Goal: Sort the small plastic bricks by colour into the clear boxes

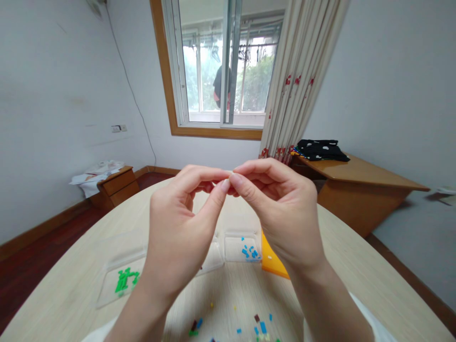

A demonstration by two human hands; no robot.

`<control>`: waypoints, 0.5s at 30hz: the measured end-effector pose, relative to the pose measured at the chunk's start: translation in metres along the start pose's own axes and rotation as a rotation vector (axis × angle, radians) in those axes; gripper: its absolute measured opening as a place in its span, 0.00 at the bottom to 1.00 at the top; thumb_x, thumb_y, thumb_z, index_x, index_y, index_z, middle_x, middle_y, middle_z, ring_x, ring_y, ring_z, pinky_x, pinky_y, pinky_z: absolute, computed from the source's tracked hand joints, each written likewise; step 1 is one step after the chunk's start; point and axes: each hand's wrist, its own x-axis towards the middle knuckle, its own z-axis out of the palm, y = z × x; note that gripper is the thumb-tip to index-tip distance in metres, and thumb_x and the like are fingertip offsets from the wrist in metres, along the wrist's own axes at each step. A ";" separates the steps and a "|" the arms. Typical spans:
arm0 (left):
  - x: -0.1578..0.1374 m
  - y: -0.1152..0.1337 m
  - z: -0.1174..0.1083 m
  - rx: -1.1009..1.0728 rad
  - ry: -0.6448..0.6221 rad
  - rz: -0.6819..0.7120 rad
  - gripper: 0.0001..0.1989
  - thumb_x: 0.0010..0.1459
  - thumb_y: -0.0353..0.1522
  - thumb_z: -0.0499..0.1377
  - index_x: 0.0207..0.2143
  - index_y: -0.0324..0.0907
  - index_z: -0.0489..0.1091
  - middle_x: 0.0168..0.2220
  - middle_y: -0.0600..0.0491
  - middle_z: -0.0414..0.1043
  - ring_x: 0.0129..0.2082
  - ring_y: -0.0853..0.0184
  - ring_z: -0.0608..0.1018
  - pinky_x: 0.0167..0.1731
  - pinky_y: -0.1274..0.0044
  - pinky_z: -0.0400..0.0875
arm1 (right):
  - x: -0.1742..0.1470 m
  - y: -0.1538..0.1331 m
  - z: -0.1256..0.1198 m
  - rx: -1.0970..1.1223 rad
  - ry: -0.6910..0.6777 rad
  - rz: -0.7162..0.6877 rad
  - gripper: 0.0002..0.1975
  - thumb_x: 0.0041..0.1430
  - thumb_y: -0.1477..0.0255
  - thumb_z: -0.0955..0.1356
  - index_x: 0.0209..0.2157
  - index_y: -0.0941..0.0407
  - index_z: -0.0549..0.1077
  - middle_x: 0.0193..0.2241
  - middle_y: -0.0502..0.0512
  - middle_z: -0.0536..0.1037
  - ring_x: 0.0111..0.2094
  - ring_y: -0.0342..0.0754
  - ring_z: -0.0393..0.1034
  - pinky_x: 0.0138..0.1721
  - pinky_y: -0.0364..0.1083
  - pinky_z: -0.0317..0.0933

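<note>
Head view, the only one I've got. My left hand [180, 213] and right hand [288, 213] meet at the fingertips: thumb and index pinched together on both, no real gap. Both seem to have hold of what looks like a tiny pale piece [231, 172], mostly hidden by the tips. Key relation: it sits between the hands, right at the contact, neither hand clearly nearer; can't tell its long axis.

Below the hands, between the forearms: loose small bricks on the round table [356, 266]. Biggest blue brick [262, 327] is nearer the right forearm, long axis roughly pointing away from me. Clear tray [232, 249] with blue bits [250, 251] is below the fingertips, nearer the right wrist; orange tray [272, 268] is partly behind that wrist. Left of the left wrist: green pieces [124, 280] in another clear container [108, 289].
</note>
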 end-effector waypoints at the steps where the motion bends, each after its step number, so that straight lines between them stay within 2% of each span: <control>1: 0.000 0.000 0.000 -0.001 -0.001 0.001 0.02 0.53 0.29 0.63 0.28 0.44 0.76 0.29 0.54 0.76 0.30 0.68 0.76 0.33 0.79 0.71 | 0.000 0.000 0.000 -0.005 0.002 -0.001 0.10 0.51 0.64 0.73 0.27 0.56 0.74 0.25 0.48 0.77 0.28 0.42 0.74 0.32 0.42 0.72; 15: 0.000 -0.004 0.000 0.079 -0.008 0.064 0.03 0.55 0.31 0.61 0.30 0.42 0.75 0.30 0.53 0.76 0.30 0.69 0.76 0.32 0.79 0.73 | -0.002 0.001 0.000 -0.044 0.011 -0.010 0.09 0.53 0.65 0.72 0.28 0.56 0.74 0.26 0.48 0.78 0.29 0.41 0.74 0.32 0.41 0.71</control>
